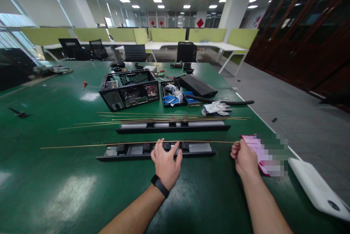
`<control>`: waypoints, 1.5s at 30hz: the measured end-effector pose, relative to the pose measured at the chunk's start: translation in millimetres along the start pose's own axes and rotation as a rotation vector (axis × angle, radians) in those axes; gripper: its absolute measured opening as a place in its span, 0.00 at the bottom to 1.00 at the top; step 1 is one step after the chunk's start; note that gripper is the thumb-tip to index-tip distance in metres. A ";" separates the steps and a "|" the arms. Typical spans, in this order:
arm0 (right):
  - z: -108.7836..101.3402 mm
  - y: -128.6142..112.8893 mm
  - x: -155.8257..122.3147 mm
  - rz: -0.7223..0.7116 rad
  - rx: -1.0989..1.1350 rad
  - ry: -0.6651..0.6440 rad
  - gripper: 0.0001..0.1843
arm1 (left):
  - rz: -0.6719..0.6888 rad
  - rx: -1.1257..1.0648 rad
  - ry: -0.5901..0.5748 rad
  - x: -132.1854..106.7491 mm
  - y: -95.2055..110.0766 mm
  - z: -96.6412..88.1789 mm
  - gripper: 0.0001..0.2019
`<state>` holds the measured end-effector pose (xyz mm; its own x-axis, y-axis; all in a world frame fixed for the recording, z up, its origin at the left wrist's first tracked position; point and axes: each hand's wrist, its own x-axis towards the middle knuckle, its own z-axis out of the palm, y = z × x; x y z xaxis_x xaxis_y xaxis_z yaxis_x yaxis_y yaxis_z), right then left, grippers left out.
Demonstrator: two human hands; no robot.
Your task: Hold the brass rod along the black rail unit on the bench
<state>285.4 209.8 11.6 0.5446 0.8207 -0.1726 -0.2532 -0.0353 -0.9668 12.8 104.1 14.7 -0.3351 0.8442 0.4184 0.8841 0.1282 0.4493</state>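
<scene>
In the lower centre of the head view, the left hand lies open, fingers spread on the near black rail, with a thin rod along the rail's far edge. The right hand, lower right, is curled at the rod's end beside a pink card; whether it grips cannot be told. A second rail lies farther up the green table.

The green table lies bare on the left and along its near edge, wide open to a hand. Ahead, the near rail and the thin rod just behind it bar the way. A clear strip separates them from the far rail and the rod bundle. On the right, a pink card and a white box crowd the edge.
</scene>
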 end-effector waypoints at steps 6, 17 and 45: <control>-1.3 1.7 1.0 -0.006 0.001 -0.006 0.15 | 0.001 0.002 -0.009 -0.6 -0.6 0.2 0.16; -1.0 1.9 -0.8 -0.030 -0.033 -0.024 0.17 | -0.009 -0.012 -0.002 -0.4 1.9 -1.2 0.17; 3.9 2.2 3.7 -0.038 -0.043 0.019 0.15 | -0.041 -0.055 -0.023 1.9 0.9 -1.7 0.08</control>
<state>283.7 215.0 9.6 0.5685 0.8109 -0.1386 -0.1972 -0.0292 -0.9799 12.4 105.0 17.3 -0.3630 0.8504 0.3808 0.8503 0.1352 0.5086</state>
